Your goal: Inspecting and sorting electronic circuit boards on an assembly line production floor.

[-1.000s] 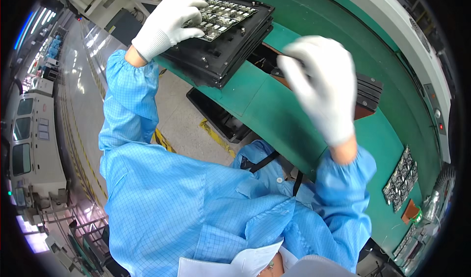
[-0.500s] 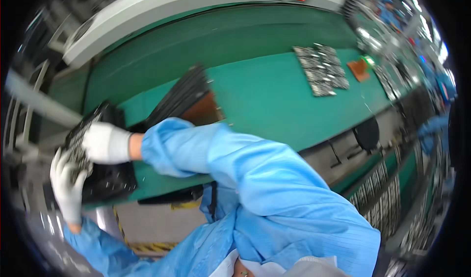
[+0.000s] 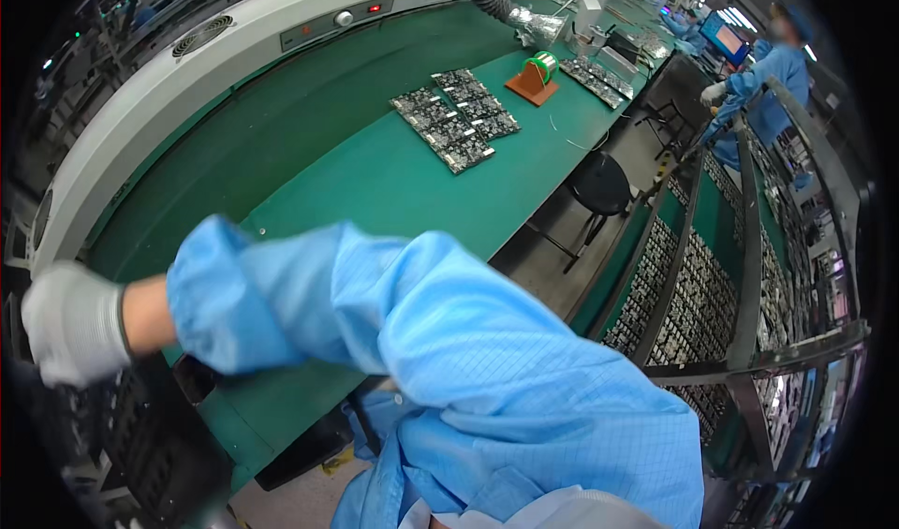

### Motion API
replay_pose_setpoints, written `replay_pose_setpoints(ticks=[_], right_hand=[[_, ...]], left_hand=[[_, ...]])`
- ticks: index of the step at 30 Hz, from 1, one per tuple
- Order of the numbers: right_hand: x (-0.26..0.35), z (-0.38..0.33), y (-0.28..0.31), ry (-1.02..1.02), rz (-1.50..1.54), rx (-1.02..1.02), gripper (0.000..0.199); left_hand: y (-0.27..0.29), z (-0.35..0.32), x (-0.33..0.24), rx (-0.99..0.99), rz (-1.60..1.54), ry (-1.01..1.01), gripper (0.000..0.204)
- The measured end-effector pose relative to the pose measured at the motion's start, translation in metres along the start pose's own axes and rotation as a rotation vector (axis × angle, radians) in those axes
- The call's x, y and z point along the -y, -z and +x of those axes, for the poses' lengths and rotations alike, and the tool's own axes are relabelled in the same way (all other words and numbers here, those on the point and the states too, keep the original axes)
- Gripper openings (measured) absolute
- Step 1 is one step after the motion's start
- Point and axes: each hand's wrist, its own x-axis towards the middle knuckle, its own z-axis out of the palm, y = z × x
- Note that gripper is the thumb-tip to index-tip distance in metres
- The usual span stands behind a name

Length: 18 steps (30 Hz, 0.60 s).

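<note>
White glove (image 3: pixel 70 332), light-blue sleeve (image 3: pixel 281 295), green bench (image 3: pixel 393 178).

A black tray (image 3: pixel 154 445) sits at the far lower left, at about eight o'clock, overhanging the near edge of the green worktop (image 3: pixel 375 183). It is dark, flat and ribbed with rows of slots, mostly in shadow and cut off by the rim. A white-gloved hand (image 3: pixel 73 321) rests just above its upper edge; whether they touch cannot be told.

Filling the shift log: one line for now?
right hand: gloved, by dark tray; left hand: unseen; circuit boards: on green bench
</note>
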Motion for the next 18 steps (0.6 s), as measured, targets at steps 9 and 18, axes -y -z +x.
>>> replay_pose_setpoints(ticks=[9,18], right_hand=[[-0.092,-0.038,0.144,-0.153,0.088,0.052,0.026],[-0.077,-0.027,0.118,-0.339,0.081,0.283,0.026]], left_hand=[[-0.133,-0.032,-0.059,0.295,-0.743,0.235,0.020],[-0.214,-0.084,-0.089,0.234,-0.884,0.561,0.012]])
